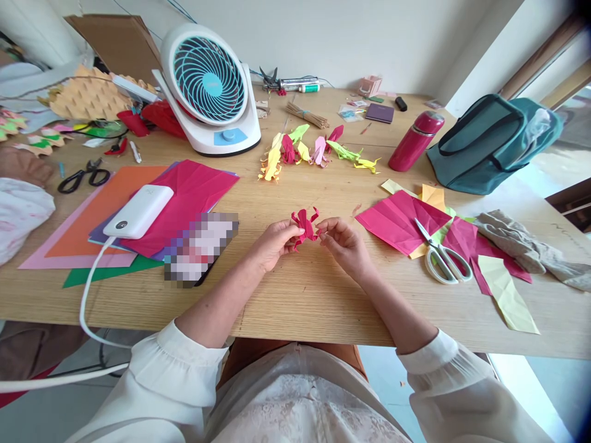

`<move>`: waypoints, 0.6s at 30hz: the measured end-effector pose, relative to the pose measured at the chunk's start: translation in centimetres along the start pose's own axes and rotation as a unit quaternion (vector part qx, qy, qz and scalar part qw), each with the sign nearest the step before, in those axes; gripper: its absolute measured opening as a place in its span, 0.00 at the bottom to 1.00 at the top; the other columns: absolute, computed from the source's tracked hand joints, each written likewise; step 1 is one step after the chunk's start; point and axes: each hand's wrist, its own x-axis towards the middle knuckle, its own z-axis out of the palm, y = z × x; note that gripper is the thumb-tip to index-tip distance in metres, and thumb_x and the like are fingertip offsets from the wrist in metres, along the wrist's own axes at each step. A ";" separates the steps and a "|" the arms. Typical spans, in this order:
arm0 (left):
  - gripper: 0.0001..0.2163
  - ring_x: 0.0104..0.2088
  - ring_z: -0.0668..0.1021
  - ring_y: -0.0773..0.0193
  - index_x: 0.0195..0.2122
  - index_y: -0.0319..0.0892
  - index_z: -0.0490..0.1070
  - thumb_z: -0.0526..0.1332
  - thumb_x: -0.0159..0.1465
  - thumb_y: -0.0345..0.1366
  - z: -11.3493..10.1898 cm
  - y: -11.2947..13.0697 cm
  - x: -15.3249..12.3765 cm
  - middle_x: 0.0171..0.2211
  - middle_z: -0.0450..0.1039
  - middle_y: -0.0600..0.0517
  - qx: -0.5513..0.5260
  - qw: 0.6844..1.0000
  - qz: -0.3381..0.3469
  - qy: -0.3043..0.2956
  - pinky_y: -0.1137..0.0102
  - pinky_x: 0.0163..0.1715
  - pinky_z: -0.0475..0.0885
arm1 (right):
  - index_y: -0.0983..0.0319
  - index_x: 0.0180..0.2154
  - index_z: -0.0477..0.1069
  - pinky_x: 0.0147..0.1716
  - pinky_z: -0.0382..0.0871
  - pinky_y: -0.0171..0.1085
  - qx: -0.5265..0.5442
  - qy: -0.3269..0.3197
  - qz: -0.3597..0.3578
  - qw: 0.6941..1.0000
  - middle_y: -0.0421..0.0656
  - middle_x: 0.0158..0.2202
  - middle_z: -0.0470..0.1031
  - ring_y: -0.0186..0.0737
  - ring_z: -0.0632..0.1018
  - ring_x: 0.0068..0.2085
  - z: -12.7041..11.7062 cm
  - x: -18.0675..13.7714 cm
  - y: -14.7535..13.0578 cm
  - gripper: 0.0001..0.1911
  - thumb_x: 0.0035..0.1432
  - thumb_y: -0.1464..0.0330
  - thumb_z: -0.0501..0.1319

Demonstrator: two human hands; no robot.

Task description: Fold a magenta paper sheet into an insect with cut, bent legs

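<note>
A small crimson origami animal [303,223], with a pleated body and several thin bent legs, is held just above the table at its middle. My left hand [273,245] pinches its left side, the thumb lying over the body. On the other side, my right hand [345,246] has its fingertips closed at a thin right leg. Beyond both hands stands a loose group of folded paper animals, among them a yellow one [271,163], a dark red one [289,149], a pink one [319,151] and a green one [342,151].
To the left are paper sheets [198,184], a white power bank [141,211], a blurred phone [201,249], black scissors [83,176] and a fan [210,92]. White-handled scissors [446,261], paper pieces [401,221], a red flask [415,141] and a teal bag [484,147] are right.
</note>
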 end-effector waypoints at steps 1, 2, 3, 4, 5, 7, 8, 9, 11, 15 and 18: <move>0.13 0.26 0.70 0.70 0.35 0.39 0.75 0.67 0.49 0.38 0.0 0.0 0.0 0.26 0.70 0.55 -0.001 1.000 0.000 0.004 0.75 0.27 0.63 | 0.56 0.42 0.71 0.34 0.67 0.38 -0.009 -0.002 -0.003 1.000 0.40 0.35 0.72 0.36 0.71 0.32 0.0 0.0 0.1 0.18 0.58 0.52 0.67; 0.13 0.27 0.70 0.70 0.34 0.39 0.75 0.67 0.49 0.38 0.1 0.1 -0.1 0.26 0.70 0.55 0.001 1.000 0.000 0.008 0.74 0.27 0.64 | 0.56 0.42 0.71 0.34 0.66 0.38 -0.015 -0.003 -0.005 1.000 0.40 0.35 0.72 0.36 0.70 0.32 0.0 0.0 0.3 0.18 0.58 0.52 0.66; 0.12 0.27 0.70 0.69 0.34 0.39 0.74 0.67 0.49 0.38 0.1 0.1 -0.1 0.26 0.71 0.55 0.002 1.000 0.000 0.009 0.74 0.28 0.64 | 0.56 0.42 0.71 0.34 0.66 0.38 -0.018 -0.003 -0.005 1.000 0.40 0.35 0.72 0.35 0.70 0.32 0.0 -0.1 0.3 0.18 0.59 0.52 0.66; 0.12 0.27 0.71 0.69 0.34 0.39 0.74 0.67 0.49 0.38 0.1 0.1 -0.2 0.27 0.71 0.55 0.004 1.000 0.002 0.010 0.74 0.29 0.64 | 0.56 0.43 0.71 0.33 0.65 0.38 -0.018 -0.001 -0.005 1.000 0.40 0.35 0.72 0.35 0.70 0.32 0.0 -0.1 0.3 0.18 0.59 0.52 0.66; 0.12 0.27 0.71 0.69 0.34 0.40 0.74 0.67 0.49 0.38 0.1 0.1 -0.2 0.27 0.72 0.55 0.006 1.000 0.005 0.009 0.74 0.29 0.65 | 0.57 0.43 0.71 0.33 0.65 0.37 -0.016 0.001 -0.002 1.000 0.40 0.35 0.72 0.35 0.70 0.32 -0.1 -0.1 0.3 0.18 0.59 0.52 0.66; 0.12 0.28 0.71 0.69 0.34 0.40 0.74 0.67 0.49 0.39 0.2 0.2 -0.2 0.28 0.72 0.54 0.009 1.000 0.011 0.006 0.74 0.29 0.64 | 0.57 0.42 0.71 0.32 0.64 0.37 -0.015 0.002 0.005 1.000 0.39 0.34 0.72 0.35 0.70 0.31 -0.1 -0.1 0.2 0.16 0.59 0.53 0.66; 0.12 0.28 0.71 0.69 0.34 0.40 0.74 0.66 0.49 0.39 0.2 0.2 -0.2 0.28 0.72 0.54 0.009 1.000 0.016 0.005 0.74 0.29 0.64 | 0.57 0.42 0.71 0.32 0.63 0.37 -0.017 0.003 0.007 1.000 0.39 0.34 0.71 0.35 0.70 0.31 -0.1 -0.1 0.2 0.16 0.60 0.54 0.66; 0.12 0.28 0.71 0.69 0.34 0.40 0.74 0.66 0.50 0.39 0.2 0.2 -0.2 0.28 0.72 0.54 0.010 1.000 0.020 0.004 0.74 0.28 0.64 | 0.57 0.42 0.70 0.31 0.62 0.37 -0.020 0.003 0.007 1.000 0.39 0.33 0.71 0.34 0.69 0.31 -0.1 -0.1 0.2 0.15 0.60 0.55 0.65; 0.13 0.27 0.70 0.70 0.35 0.39 0.74 0.66 0.50 0.39 0.2 0.2 -0.3 0.29 0.73 0.54 0.009 1.000 0.027 0.001 0.74 0.28 0.64 | 0.57 0.42 0.70 0.30 0.62 0.37 -0.037 0.005 0.000 0.999 0.39 0.33 0.70 0.34 0.68 0.30 -0.1 -0.2 0.2 0.14 0.61 0.56 0.65; 0.13 0.28 0.72 0.70 0.36 0.38 0.73 0.66 0.50 0.38 0.4 0.4 -0.5 0.30 0.74 0.53 -0.008 1.000 0.023 -0.009 0.75 0.27 0.63 | 0.57 0.42 0.72 0.30 0.63 0.37 -0.114 0.010 -0.037 0.993 0.40 0.34 0.69 0.34 0.69 0.29 -0.2 -0.4 0.0 0.10 0.63 0.59 0.63; 0.14 0.27 0.74 0.70 0.38 0.38 0.73 0.67 0.51 0.37 0.5 0.5 -0.6 0.30 0.75 0.52 -0.027 0.999 0.015 -0.016 0.76 0.26 0.63 | 0.57 0.42 0.73 0.32 0.66 0.37 -0.173 0.005 -0.067 0.983 0.42 0.38 0.70 0.35 0.71 0.31 -0.1 -0.7 -0.5 0.06 0.64 0.63 0.62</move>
